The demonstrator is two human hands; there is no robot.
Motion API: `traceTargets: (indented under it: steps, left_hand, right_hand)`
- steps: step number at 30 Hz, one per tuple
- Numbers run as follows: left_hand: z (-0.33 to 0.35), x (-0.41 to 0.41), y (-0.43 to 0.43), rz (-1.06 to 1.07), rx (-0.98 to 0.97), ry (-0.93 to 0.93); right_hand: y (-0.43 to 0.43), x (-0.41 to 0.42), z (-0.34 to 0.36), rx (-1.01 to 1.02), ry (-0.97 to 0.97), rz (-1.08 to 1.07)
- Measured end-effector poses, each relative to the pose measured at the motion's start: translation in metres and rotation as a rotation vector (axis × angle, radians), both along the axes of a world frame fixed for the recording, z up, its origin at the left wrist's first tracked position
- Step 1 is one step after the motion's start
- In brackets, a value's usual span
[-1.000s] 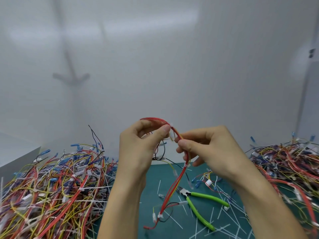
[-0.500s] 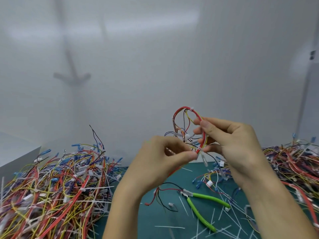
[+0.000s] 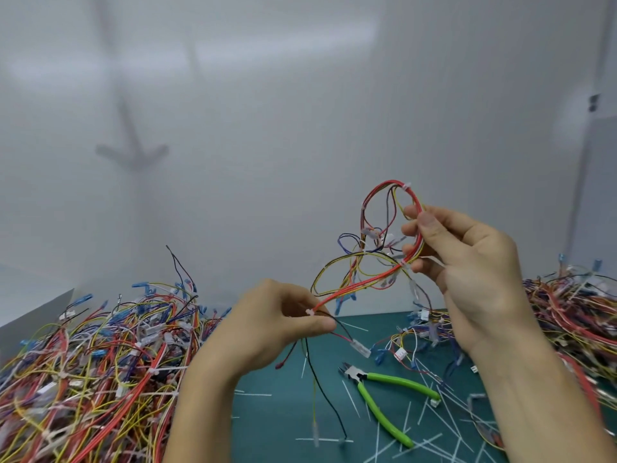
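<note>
Teal mat [image 3: 270,429], white wall [image 3: 267,128], left hand [image 3: 273,329] and right hand [image 3: 467,262] pinching wire harness [image 3: 364,284]

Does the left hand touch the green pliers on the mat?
Apart. The head view shows bare mat between the left hand, which pinches the wire harness, and the green pliers.

A pale grey wall [image 3: 267,135], crossed by a soft band of reflected light [image 3: 283,31] and a blurred, forked shadow [image 3: 132,155], rises behind a teal work mat [image 3: 267,416].
</note>
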State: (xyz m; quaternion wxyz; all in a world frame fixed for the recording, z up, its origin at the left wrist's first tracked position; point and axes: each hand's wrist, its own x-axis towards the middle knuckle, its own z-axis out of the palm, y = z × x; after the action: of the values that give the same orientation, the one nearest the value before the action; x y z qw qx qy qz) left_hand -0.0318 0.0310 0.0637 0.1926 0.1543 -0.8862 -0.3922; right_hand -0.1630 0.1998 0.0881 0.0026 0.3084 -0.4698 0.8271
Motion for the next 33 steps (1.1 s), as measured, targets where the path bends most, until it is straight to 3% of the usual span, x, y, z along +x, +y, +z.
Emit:
traceTargets:
  steps: [5, 11, 16, 27, 33]
  left_hand:
    - [-0.001, 0.003, -0.004, -0.004, 0.284, 0.148]
    - [0.006, -0.005, 0.005, 0.056, 0.552, 0.481]
    - [0.008, -0.007, 0.009, 0.022, 0.652, 0.558]
    - [-0.004, -0.007, 0.001, 0.048, 0.465, 0.317]
    - [-0.009, -0.005, -0.005, -0.009, 0.078, -0.011]
  right_hand:
    - [0.000, -0.002, -0.001, -0.014, 0.020, 0.013]
    - [-0.005, -0.001, -0.003, -0.002, 0.051, 0.059]
    - [-0.007, 0.000, -0.004, 0.012, 0.074, 0.068]
    - [-0.002, 0.001, -0.003, -0.021, 0.145, 0.072]
    - [-0.002, 0.001, -0.004, 0.037, 0.184, 0.044]
